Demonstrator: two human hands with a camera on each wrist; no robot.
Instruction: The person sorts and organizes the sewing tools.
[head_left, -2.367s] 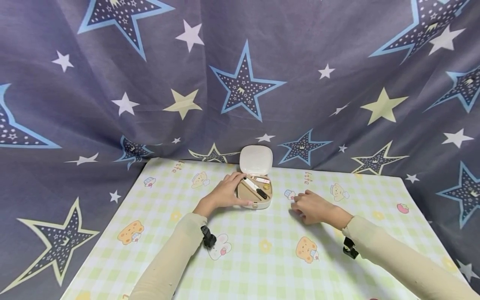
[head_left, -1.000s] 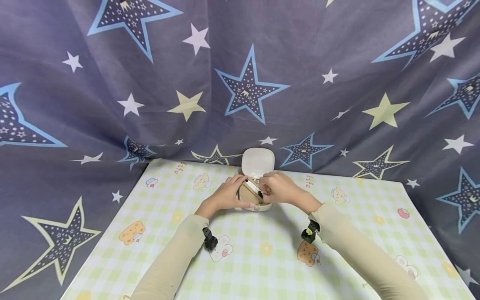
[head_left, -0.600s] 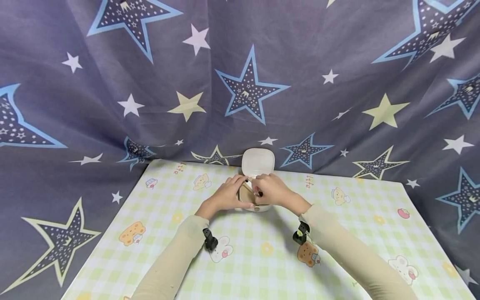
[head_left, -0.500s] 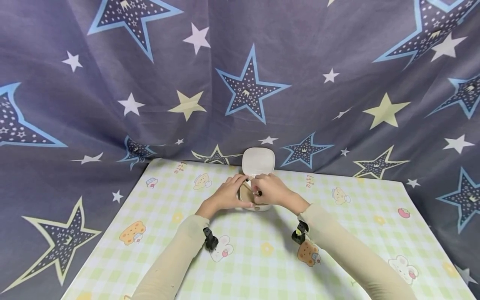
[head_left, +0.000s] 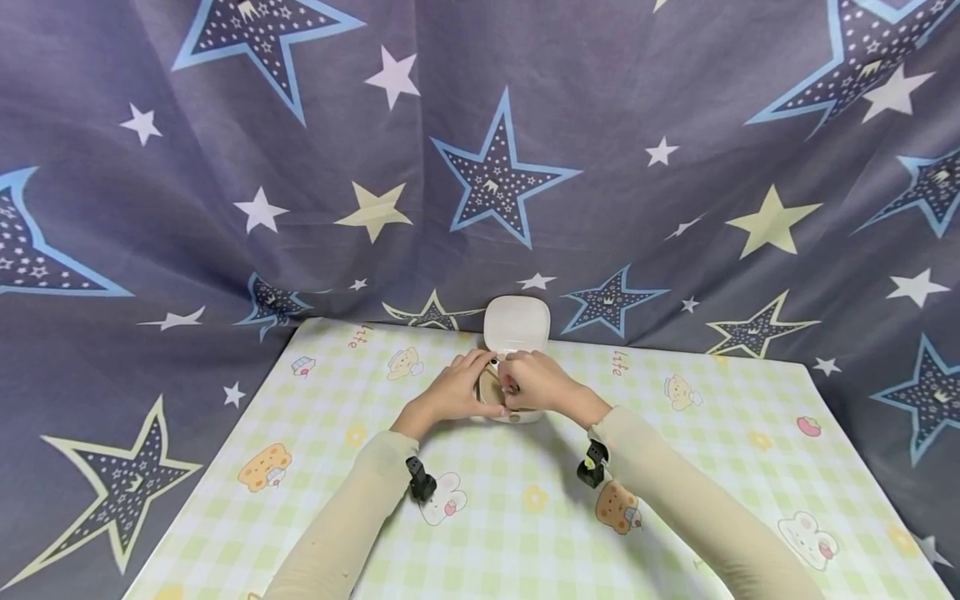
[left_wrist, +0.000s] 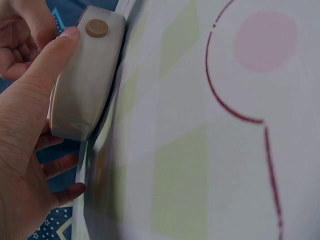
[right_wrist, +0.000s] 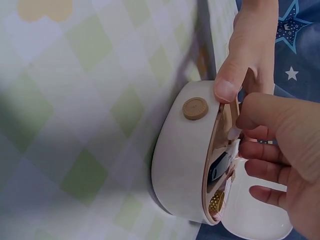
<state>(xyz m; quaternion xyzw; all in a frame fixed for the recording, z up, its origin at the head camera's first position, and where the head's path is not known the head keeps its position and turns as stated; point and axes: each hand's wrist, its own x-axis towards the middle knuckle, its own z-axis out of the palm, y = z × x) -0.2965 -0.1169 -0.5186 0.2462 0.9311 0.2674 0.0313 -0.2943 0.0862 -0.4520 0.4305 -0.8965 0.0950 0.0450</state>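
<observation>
A small white box (right_wrist: 177, 155) with a tan round clasp (right_wrist: 195, 108) stands on the table, its lid (head_left: 517, 323) raised at the back. My left hand (head_left: 448, 390) grips the box's left side, thumb on the front rim by the clasp in both wrist views. My right hand (head_left: 546, 382) reaches in from the right, fingers curled. In the right wrist view, its thumb and fingertips pinch at the white part of a white-and-black stick-like tool (right_wrist: 218, 167) inside. The fingers hide much of it. A gold-coloured piece (right_wrist: 216, 202) lies in the compartment at the box's right end.
A green-and-white checked cloth (head_left: 495, 533) with cartoon animals covers the table. Behind it hangs a dark curtain (head_left: 615, 208) printed with stars, close to the raised lid. A black wrist camera (head_left: 420, 479) is on the left sleeve, another (head_left: 592, 465) on the right.
My right hand has come from the tablecloth on the right into the box, then shifted slightly left over the stick-like tool. The left hand keeps its grip on the box.
</observation>
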